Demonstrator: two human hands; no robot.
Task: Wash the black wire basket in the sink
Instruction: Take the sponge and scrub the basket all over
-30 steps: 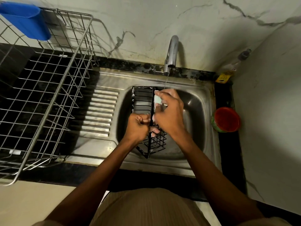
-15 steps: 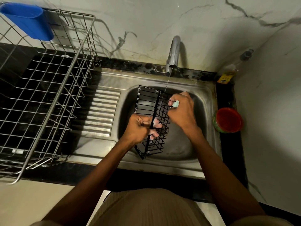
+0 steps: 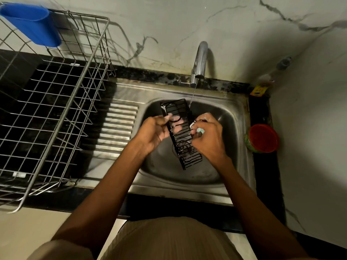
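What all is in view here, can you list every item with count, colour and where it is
black wire basket: one, black, held over the sink
sponge: one, pale blue, in right hand
sink: one, steel, centre
tap: one, chrome, behind sink, thin stream running
dish rack: one, silver wire, left counter
cup: one, blue, rack's far corner
tub: one, red-lidded, right of sink
bottle: one, yellow label, far right corner
left hand: grips basket
right hand: pinches sponge

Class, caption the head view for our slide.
Left hand holds black wire basket over sink; right hand scrubs it.
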